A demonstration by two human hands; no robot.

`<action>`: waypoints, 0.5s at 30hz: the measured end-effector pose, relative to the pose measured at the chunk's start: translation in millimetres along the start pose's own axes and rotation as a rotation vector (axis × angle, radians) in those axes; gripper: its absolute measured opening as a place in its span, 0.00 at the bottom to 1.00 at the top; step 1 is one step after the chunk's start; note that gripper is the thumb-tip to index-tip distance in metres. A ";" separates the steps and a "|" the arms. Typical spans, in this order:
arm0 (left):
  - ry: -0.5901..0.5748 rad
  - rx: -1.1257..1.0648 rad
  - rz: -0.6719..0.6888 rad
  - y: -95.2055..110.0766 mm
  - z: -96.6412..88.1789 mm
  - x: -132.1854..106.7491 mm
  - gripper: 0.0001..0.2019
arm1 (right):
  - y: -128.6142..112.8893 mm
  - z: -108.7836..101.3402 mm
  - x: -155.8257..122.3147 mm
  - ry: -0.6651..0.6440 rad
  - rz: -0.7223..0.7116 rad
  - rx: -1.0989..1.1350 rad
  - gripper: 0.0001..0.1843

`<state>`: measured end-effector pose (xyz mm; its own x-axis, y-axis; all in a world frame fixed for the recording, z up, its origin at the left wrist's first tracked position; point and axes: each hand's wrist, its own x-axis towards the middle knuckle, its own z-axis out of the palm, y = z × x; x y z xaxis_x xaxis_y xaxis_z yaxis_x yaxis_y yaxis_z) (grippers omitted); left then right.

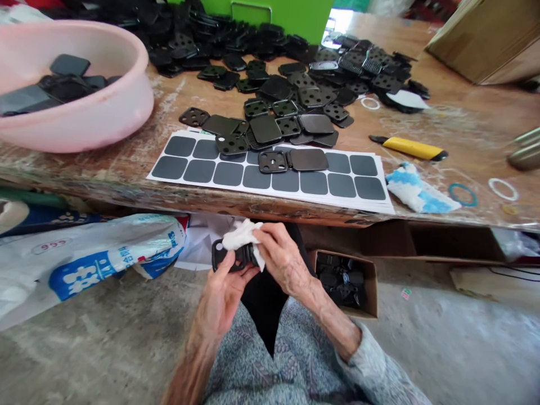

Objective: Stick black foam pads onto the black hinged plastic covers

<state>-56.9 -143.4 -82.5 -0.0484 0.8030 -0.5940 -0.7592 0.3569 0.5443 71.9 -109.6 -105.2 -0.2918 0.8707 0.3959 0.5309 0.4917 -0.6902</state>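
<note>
A black plastic piece (220, 256) is held over the person's lap, just below the near table edge, gripped by the left hand (223, 289). It appears light and stiff, with a possibly slick surface; its solid outer edges look the safest place to hold. The right hand (282, 259) presses a white cloth (241, 235) onto it, so the hands are together, clamped on the piece. A cardboard box (370, 292) of similar black pieces stands just right of the hands. On the wooden table (476, 124), a sheet of dark square pads (270, 177) lies near, with loose black plates (274, 107) beyond and a pink basin (145, 95) far left.
</note>
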 end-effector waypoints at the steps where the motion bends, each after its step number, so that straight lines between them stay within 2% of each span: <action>1: 0.009 -0.001 -0.011 1.4 -1.9 -0.7 0.12 | 9.6 -1.7 -1.1 0.045 0.088 0.070 0.12; 4: 0.045 -0.022 -0.038 4.5 -6.9 0.2 0.08 | 36.4 -10.9 -15.4 0.207 0.468 0.309 0.08; 5: 0.047 -0.024 -0.035 4.6 -7.7 1.4 0.07 | 41.1 -13.3 -21.6 0.238 0.562 0.370 0.09; 8: -0.012 0.024 -0.010 1.8 -6.0 4.4 0.09 | 36.2 -13.8 -33.8 0.230 0.670 0.517 0.17; 11: -0.131 0.073 0.014 2.2 -1.2 2.2 0.18 | 14.8 -9.1 -33.5 0.164 0.830 0.842 0.19; 13: -0.231 0.034 0.015 7.9 0.2 -1.7 0.24 | 3.8 -7.6 -31.3 0.157 0.925 1.064 0.22; 15: -0.307 -0.023 -0.006 16.6 -1.4 -5.1 0.26 | 0.5 -8.0 -31.2 0.152 0.948 1.196 0.23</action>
<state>-70.2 -142.2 -71.3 0.1516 0.9088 -0.3887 -0.7737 0.3538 0.5256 87.6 -136.5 -113.0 -0.1046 0.8855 -0.4527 -0.4841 -0.4429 -0.7546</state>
